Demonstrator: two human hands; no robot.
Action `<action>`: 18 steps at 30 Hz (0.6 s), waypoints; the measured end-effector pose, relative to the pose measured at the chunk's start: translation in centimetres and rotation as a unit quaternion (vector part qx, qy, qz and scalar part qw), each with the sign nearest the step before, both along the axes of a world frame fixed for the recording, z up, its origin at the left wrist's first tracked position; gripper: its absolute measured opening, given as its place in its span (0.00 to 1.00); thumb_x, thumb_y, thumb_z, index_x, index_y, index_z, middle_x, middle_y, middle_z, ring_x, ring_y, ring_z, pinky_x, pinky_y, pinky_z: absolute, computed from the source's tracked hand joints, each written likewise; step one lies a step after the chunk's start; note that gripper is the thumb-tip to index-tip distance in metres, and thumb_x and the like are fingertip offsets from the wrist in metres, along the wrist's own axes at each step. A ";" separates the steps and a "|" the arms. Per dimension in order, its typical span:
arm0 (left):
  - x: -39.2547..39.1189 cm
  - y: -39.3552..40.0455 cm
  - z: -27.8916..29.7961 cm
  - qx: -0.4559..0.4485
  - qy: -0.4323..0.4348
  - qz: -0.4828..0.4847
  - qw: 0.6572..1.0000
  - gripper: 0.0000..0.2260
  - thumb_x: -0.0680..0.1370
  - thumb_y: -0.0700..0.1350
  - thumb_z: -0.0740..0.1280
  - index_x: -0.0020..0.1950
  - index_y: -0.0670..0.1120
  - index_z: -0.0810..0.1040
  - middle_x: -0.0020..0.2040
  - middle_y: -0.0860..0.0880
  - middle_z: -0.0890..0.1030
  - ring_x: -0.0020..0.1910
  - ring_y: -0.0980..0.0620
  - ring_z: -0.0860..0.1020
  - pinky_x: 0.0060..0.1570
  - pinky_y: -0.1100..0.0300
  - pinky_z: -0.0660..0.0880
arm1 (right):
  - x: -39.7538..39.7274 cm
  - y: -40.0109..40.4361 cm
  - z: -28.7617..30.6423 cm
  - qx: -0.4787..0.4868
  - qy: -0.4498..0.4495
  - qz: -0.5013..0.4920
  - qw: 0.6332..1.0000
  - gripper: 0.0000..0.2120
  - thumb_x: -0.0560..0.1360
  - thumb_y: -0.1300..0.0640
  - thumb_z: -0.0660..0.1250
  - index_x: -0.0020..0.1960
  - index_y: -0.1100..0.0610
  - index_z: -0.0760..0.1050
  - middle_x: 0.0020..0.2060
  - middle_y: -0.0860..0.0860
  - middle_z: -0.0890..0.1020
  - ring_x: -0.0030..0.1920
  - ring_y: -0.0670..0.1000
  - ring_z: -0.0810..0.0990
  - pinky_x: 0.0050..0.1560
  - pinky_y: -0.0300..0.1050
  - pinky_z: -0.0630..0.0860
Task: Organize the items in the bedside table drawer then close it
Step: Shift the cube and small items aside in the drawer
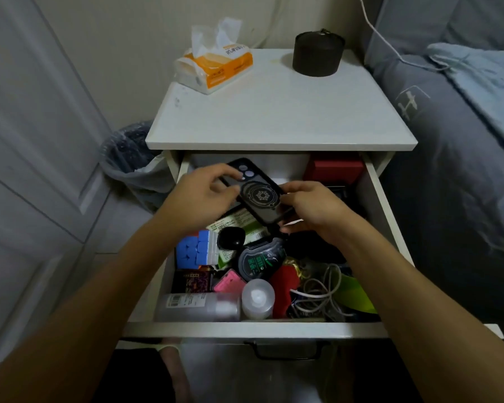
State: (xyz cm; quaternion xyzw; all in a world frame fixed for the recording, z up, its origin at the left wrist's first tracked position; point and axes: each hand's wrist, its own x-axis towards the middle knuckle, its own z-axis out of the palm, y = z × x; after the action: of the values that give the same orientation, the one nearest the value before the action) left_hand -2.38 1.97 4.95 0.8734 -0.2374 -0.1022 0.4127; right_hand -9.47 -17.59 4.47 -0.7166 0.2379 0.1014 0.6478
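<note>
Drawer front (253,330) sat closest, pulled right out of the table (280,117) and crammed with stuff. Both hands were over it pinching a phone case (256,193), left hand (200,194) on its top edge, right hand (312,207) on the lower side. Risk I saw: dropping it on the cube (197,250) or snagging the cable (322,292).

A home bedroom: a white wooden bedside table (280,117) beside a grey-blue quilted bed (454,158), apparently unmade.
</note>
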 end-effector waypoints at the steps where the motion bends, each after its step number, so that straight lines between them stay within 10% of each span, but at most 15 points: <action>1: 0.3 0.5 -0.3 0.039 -0.072 -0.029 0.996 0.13 0.77 0.44 0.68 0.60 0.53 0.80 0.47 0.49 0.79 0.38 0.54 0.76 0.41 0.55 0.77 | 0.1 -0.1 -0.1 -0.008 -0.002 0.005 1.000 0.10 0.81 0.64 0.59 0.52 0.55 0.78 0.37 0.55 0.80 0.32 0.53 0.78 0.33 0.46 0.80; 5: 1.0 1.1 -1.3 0.131 -0.134 -0.116 0.975 0.15 0.73 0.45 0.72 0.60 0.53 0.81 0.58 0.49 0.74 0.58 0.50 0.71 0.61 0.50 0.69 | 1.2 -0.1 -0.7 -0.026 -0.014 0.021 0.999 0.12 0.81 0.64 0.59 0.59 0.56 0.78 0.44 0.56 0.83 0.38 0.53 0.80 0.32 0.43 0.78; 8: 1.2 0.9 -1.6 0.133 -0.204 -0.085 0.966 0.08 0.74 0.48 0.73 0.53 0.52 0.84 0.48 0.51 0.81 0.49 0.52 0.75 0.70 0.40 0.61 | 2.0 0.2 -0.9 -0.001 -0.020 -0.030 0.999 0.09 0.79 0.65 0.61 0.54 0.60 0.79 0.45 0.59 0.82 0.40 0.55 0.80 0.30 0.42 0.76; 13: 1.8 -0.2 -2.1 0.157 -0.245 -0.060 0.955 0.09 0.77 0.46 0.71 0.56 0.49 0.85 0.50 0.49 0.82 0.49 0.46 0.79 0.45 0.54 0.74 | 3.2 0.1 -1.2 0.069 -0.037 -0.127 0.989 0.04 0.78 0.61 0.64 0.51 0.61 0.75 0.43 0.58 0.80 0.41 0.55 0.81 0.37 0.44 0.80; 18: 5.0 -1.0 -2.8 0.263 -0.225 -0.045 0.937 0.11 0.79 0.47 0.68 0.60 0.53 0.83 0.57 0.50 0.80 0.57 0.47 0.77 0.51 0.54 0.74 | 3.3 0.4 -2.5 0.039 -0.015 -0.103 0.994 0.04 0.77 0.62 0.65 0.43 0.59 0.73 0.32 0.54 0.76 0.33 0.53 0.75 0.39 0.48 0.75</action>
State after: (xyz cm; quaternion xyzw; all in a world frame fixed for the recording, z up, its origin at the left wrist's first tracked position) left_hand 2.61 0.92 2.11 0.9393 -0.3279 0.0192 0.0993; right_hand -6.13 -17.19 1.98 -0.6641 0.2965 0.0327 0.6856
